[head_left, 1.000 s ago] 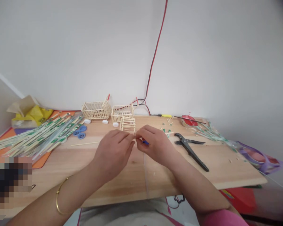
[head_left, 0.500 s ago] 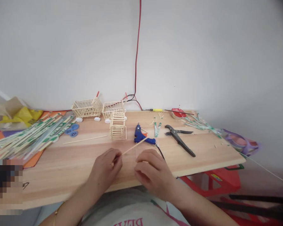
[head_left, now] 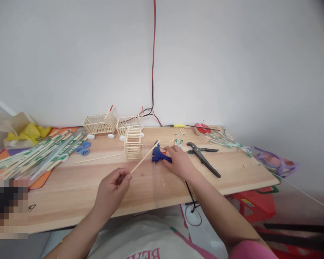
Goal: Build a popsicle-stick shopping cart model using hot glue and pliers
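My left hand [head_left: 112,187] pinches one end of a thin wooden stick [head_left: 144,158], which slants up and to the right over the wooden board [head_left: 97,187]. My right hand [head_left: 178,161] reaches forward and closes round a blue glue gun [head_left: 158,155] lying on the board. A small cage of sticks [head_left: 133,142] stands just left of the gun. Behind it two stick carts [head_left: 99,123] with white wheels sit near the wall.
Black pliers [head_left: 203,158] lie right of my right hand. A heap of wrapped chopsticks [head_left: 37,154] and blue caps [head_left: 82,148] are at the left. A loose stick [head_left: 97,158] lies mid-board. A red-black cable [head_left: 153,64] runs up the wall. Red tape [head_left: 202,128] is at the back right.
My right hand has left the stick and gone forward onto the glue gun. The left hand keeps the stick, now tilted more upward. The view has shifted a little.
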Action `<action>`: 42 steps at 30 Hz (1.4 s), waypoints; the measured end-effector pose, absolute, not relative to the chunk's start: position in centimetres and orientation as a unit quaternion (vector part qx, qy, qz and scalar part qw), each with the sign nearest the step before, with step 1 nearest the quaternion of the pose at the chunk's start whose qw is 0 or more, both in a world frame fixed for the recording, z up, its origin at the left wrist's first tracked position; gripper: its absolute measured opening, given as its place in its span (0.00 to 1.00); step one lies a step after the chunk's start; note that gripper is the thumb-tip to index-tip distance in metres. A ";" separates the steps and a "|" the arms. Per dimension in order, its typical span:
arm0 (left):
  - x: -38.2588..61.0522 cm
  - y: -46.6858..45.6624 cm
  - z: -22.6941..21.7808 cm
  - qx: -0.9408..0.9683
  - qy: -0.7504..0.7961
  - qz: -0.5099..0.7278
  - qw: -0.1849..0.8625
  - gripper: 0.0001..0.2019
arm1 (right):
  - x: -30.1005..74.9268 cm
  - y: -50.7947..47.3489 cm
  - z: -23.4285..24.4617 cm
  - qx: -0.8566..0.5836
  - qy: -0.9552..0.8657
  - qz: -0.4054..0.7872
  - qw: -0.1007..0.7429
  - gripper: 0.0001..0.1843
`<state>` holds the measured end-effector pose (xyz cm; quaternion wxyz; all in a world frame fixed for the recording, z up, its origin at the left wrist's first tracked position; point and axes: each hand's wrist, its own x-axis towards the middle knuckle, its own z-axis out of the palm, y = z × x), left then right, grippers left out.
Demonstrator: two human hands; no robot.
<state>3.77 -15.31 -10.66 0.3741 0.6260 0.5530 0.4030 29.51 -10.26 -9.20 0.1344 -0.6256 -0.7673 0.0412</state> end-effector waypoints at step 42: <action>10.5 -14.7 -7.8 0.559 0.310 0.526 0.561 0.10 | 29.4 -18.9 -5.9 -0.506 -0.779 0.211 0.304 0.31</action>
